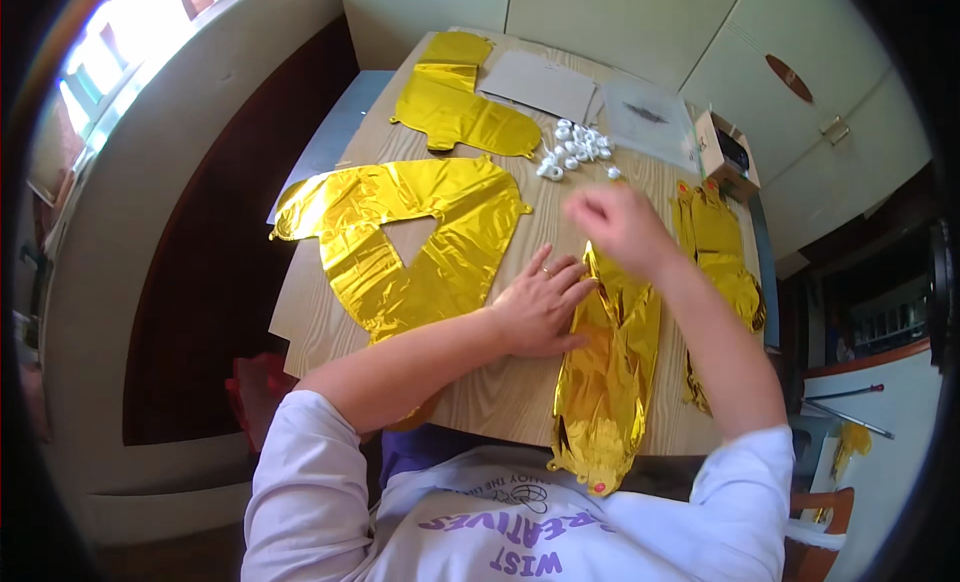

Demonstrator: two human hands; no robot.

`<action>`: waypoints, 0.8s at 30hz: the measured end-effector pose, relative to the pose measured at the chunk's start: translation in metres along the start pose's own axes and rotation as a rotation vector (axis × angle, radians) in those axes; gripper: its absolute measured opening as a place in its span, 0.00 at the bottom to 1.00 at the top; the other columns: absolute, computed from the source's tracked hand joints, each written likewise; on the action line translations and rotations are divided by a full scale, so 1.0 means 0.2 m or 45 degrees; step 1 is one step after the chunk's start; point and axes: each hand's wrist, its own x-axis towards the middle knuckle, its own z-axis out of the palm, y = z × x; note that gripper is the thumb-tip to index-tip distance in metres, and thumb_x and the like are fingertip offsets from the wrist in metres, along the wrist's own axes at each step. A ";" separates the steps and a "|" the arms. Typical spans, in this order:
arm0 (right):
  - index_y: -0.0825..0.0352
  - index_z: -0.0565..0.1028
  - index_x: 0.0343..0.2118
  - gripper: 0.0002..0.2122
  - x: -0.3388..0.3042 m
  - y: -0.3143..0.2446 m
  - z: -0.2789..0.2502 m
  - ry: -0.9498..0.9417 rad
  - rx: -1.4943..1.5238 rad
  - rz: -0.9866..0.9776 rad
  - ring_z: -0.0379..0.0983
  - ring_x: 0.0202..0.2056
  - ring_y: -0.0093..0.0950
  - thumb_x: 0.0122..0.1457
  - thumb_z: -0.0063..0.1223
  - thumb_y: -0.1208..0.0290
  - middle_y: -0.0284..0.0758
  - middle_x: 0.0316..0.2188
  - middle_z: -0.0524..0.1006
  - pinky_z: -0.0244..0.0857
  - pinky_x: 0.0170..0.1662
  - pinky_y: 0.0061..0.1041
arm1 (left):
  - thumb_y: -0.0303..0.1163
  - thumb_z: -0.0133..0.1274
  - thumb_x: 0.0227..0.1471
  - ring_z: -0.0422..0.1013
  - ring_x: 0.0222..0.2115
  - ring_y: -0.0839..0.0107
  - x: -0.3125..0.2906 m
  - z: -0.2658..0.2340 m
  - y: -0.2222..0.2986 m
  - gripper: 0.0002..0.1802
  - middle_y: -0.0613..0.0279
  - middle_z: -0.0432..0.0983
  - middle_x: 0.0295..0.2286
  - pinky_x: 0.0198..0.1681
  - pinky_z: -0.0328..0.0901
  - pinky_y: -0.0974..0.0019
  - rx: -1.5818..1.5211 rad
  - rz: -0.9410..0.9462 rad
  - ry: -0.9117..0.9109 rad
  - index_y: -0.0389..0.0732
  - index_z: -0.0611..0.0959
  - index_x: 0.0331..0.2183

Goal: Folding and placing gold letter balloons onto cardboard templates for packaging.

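Head view: left hand open, fingers spread over the left edge of the folded gold foil, which overhangs the near edge of the table. Right hand blurred near the foil's far end, fingers curled; can't tell if gripping.

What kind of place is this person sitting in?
Probably a room in a home, though I can't be certain: pale cupboard doors with oval handles, a bright window, and a wood-grain table bearing gold foil pieces.
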 end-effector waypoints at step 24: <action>0.66 0.80 0.41 0.14 -0.49 0.43 -0.09 -0.101 -0.539 0.432 0.75 0.47 0.44 0.58 0.58 0.62 0.45 0.43 0.79 0.67 0.53 0.41 | 0.42 0.63 0.48 0.65 0.55 0.48 -0.15 -0.09 0.03 0.28 0.49 0.70 0.50 0.63 0.55 0.44 -0.289 0.351 -0.003 0.40 0.78 0.49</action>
